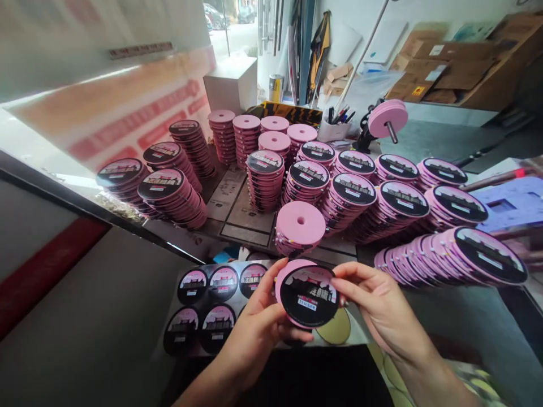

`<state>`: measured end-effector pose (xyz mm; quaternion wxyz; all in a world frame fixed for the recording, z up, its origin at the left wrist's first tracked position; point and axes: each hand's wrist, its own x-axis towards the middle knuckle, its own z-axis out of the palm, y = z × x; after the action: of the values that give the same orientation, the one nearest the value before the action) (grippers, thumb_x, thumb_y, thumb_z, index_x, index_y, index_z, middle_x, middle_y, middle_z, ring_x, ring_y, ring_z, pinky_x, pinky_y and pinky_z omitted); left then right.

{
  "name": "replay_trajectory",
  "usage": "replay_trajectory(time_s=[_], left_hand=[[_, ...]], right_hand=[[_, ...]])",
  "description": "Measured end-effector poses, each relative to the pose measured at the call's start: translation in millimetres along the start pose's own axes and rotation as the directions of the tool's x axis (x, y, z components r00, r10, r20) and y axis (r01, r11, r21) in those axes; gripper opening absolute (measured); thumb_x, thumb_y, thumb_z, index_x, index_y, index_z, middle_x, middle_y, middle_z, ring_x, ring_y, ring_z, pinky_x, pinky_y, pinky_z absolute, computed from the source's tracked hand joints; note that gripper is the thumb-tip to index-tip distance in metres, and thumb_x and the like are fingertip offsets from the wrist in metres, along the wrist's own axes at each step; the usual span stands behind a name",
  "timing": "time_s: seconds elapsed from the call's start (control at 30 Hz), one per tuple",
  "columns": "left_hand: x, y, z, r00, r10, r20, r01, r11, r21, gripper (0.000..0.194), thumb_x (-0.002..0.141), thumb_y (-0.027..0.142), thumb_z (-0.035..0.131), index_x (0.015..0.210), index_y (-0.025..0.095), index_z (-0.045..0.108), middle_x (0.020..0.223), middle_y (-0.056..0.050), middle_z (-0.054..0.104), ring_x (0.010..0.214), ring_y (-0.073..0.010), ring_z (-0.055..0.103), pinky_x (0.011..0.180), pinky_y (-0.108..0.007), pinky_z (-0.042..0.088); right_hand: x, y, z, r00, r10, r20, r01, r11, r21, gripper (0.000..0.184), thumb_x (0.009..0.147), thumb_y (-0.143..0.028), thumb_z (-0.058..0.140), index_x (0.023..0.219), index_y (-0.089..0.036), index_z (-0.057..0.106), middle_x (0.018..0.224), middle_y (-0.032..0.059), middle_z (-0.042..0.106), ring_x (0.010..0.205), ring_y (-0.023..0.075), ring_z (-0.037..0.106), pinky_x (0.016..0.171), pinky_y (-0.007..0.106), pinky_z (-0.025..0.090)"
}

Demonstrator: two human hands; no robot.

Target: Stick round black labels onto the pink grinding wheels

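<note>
My left hand (265,316) is closed around a pink spool (279,287), thumb in front and fingers behind. A round black-and-pink sticker (307,299) covers most of the spool's face, slightly off its edge at the upper left. My right hand (373,294) pinches the sticker's upper right rim between thumb and fingers. How much of the sticker touches the spool I cannot tell. Below both hands lies a sticker sheet (208,301) with several round labels of the same print. A bare yellowish circle (335,328) shows on it under my right hand.
Stacks of labelled spools (354,189) crowd the table, and plain pink stacks (300,223) stand among them. A leaning row of spools (424,257) is at the right. Pink discs sit on a spindle (388,121) behind, near a pen cup (333,130). Cardboard boxes (445,62) are piled farther back.
</note>
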<state>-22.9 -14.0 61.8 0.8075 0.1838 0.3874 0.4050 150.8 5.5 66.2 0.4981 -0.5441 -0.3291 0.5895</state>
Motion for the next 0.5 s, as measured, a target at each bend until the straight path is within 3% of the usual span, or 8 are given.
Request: replay_trajectory(time_s=[0.27, 0.5], left_hand=[[8, -12, -8.0, 0.992, -0.12, 0.027, 0.12, 0.993, -0.017, 0.07, 0.058, 0.005, 0.056, 0.122, 0.031, 0.049, 0.124, -0.005, 0.053, 0.086, -0.0195, 0.062, 0.07, -0.038, 0.056], [10, -13, -7.9, 0.99, -0.138, 0.022, 0.137, 0.99, 0.036, 0.073, 0.057, 0.007, 0.062, 0.125, 0.031, 0.047, 0.123, -0.006, 0.052, 0.087, -0.0198, 0.06, 0.071, -0.038, 0.055]], right_hand=[[1, 23, -19, 0.997, 0.07, -0.013, -0.071, 0.997, -0.032, 0.027, 0.051, -0.034, 0.082, 0.063, -0.015, 0.067, 0.053, 0.0001, 0.062, 0.045, 0.0086, 0.051, 0.045, 0.02, 0.043], [1, 29, -27, 0.994, 0.107, 0.006, -0.107, 0.994, -0.004, 0.025, 0.052, -0.031, 0.082, 0.065, -0.015, 0.068, 0.053, -0.0002, 0.062, 0.045, 0.0081, 0.052, 0.047, 0.02, 0.043]])
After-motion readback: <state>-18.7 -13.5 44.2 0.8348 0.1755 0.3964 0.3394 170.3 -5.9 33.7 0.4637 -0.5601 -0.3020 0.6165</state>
